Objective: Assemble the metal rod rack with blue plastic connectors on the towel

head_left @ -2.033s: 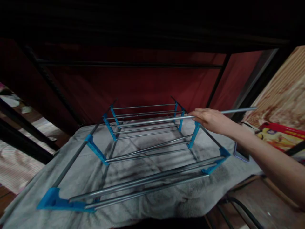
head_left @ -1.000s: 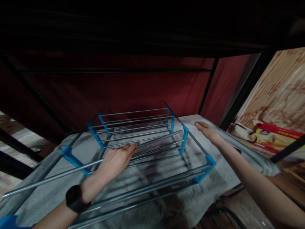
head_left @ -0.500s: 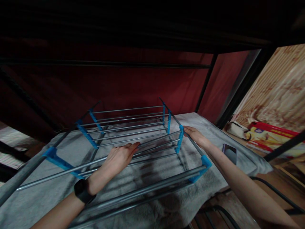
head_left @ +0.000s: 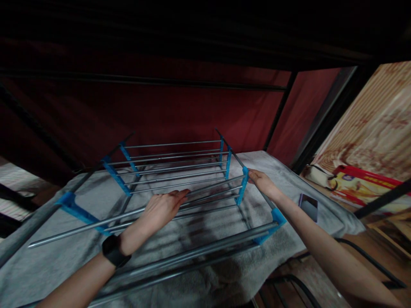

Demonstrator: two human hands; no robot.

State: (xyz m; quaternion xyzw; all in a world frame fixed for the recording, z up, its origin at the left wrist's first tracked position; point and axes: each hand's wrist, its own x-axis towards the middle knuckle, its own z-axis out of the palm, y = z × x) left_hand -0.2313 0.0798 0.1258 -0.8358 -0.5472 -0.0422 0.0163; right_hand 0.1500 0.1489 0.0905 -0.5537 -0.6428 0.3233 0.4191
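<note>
The left hand (head_left: 162, 209) is closed over a loose steel rod (head_left: 128, 216) lying across the blue-jointed rack (head_left: 224, 164) on the grey blanket (head_left: 38, 265). The right hand (head_left: 261, 182) seems clamped on a blue connector (head_left: 243, 185), though dim light hides the fingers. A misaligned rod could skid past its socket.

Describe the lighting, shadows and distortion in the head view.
Head view: dim, upper third nearly black; rack rods cast striped shadows on the grey towel; straight frame bars bow near the edges; left hand and right hand stay fairly sharp.
</note>
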